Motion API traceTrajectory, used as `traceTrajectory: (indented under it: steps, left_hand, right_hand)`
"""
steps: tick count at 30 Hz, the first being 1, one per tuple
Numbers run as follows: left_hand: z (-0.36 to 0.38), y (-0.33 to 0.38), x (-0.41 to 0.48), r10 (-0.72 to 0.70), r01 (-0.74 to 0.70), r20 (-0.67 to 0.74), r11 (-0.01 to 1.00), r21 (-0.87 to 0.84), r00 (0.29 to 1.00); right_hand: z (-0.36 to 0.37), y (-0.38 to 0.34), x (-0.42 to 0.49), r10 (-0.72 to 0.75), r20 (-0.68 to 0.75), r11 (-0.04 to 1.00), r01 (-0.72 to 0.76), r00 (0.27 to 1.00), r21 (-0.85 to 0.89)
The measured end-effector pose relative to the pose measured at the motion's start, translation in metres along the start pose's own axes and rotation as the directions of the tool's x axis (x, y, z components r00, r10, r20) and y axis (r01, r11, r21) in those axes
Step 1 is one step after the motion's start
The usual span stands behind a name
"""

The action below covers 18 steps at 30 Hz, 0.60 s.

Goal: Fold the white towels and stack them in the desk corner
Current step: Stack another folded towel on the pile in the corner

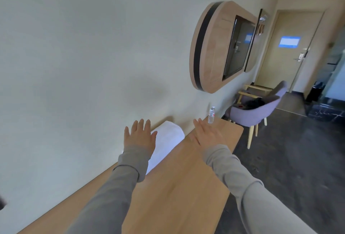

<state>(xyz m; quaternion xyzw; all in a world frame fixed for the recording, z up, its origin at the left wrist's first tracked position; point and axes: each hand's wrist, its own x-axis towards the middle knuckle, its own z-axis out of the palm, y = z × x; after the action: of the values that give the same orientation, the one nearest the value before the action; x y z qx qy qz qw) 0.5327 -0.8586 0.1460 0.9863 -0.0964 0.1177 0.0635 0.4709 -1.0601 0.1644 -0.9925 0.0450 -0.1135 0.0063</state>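
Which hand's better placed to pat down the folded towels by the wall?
Left, probably. The left hand, held open, overlaps the white towels at the wall. The right hand is off to the side above bare desk, nearer the water bottle.

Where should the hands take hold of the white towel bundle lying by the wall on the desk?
Likely along its long room-facing edge, from above and the open desk side: the towel bundle lies lengthwise along the wall, blocking that side. It looks thick and soft, so spread the left hand and right hand under it rather than pinching a corner.
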Motion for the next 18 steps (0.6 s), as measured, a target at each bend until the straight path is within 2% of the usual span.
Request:
traceTrajectory:
  steps: [8, 14, 18]
  left_hand:
    - [0.018, 0.007, 0.082, -0.05, 0.051, -0.069, 0.999, 0.011, 0.996]
    - [0.044, -0.005, 0.112, -0.192, 0.193, -0.039, 0.981, 0.019, 0.981]
    - [0.076, -0.008, 0.123, -0.325, 0.325, 0.011, 0.945, 0.022, 0.946]
  right_hand:
    - [0.021, 0.03, 0.1, -0.037, 0.008, 0.998, 0.036, 0.999, 0.046]
    - [0.067, 0.019, 0.161, -0.163, 0.068, 0.982, 0.155, 0.984, 0.107]
    - [0.113, 0.014, 0.203, -0.271, 0.13, 0.954, 0.248, 0.954, 0.166]
